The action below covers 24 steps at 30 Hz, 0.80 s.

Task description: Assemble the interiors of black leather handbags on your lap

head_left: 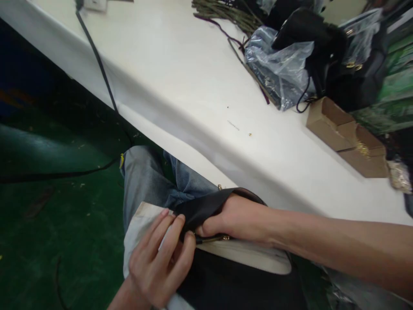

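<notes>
A black bag [222,275] with pale lining lies across the lap, its mouth turned up. Along that opening runs a gold-toothed zipper [211,239] with a small metal pull. My left hand [161,254] is closed, its fingers and thumb pinching the bag's edge at the zipper's left end, beside a white flap of lining [142,224]. Reaching in from the right, my right hand [230,217] has its fingers hidden under the black panel. Its thumb presses on the zipper edge close to the left fingertips, so the material is gripped between them.
A long white table [180,82] runs diagonally ahead. On it are a small cardboard box [342,133] with gold bits, clear plastic wrap [277,64], black bags [312,38] and a bundle of strips [226,13]. A black cord [100,64] hangs over the edge to the green floor [64,224].
</notes>
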Available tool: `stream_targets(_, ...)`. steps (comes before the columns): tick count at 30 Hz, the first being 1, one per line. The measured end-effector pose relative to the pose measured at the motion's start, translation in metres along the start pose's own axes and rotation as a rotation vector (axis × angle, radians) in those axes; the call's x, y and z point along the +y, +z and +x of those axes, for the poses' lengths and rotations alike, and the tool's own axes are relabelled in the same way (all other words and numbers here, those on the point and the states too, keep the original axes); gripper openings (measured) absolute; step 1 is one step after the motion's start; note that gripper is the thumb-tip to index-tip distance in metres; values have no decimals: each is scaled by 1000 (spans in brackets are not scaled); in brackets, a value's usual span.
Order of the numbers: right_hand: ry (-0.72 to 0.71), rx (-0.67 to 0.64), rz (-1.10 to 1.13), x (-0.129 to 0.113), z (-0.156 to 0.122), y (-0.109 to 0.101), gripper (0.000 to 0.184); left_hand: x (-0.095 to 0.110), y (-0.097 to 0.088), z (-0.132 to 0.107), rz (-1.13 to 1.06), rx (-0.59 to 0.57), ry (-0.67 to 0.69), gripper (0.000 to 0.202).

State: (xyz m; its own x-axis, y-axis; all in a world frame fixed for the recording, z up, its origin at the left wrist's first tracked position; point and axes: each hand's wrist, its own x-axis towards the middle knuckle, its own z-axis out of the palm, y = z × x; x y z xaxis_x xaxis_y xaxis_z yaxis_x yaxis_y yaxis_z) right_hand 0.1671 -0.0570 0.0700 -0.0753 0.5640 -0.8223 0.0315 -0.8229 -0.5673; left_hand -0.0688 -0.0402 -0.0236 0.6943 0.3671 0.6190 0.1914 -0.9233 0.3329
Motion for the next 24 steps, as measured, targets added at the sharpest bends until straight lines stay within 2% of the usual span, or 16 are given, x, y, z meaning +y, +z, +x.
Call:
stream_targets(2,35,-5,43,8,4,2,10,0,2,-7,-7,-11,41,24)
stream_targets(7,90,-44,113,21,11,4,12,4,0,-21,-9,-45,48,27)
stream_targets(12,161,-58,101,22,14,0,13,12,6,-26,22,-29,9,28)
stream_targets(15,144,-100,83,17,16,-3,11,14,9,-25,46,-5,-25,26)
stream_targets(19,28,-60,-77,2,13,-11,17,4,7,-13,60,3,1,24)
stream_targets(21,-118,-10,-209,-8,9,-16,15,-4,7,-2,52,4,57,23)
stream_targets(24,-364,-24,-357,-18,3,-21,15,-15,12,13,6,16,140,23)
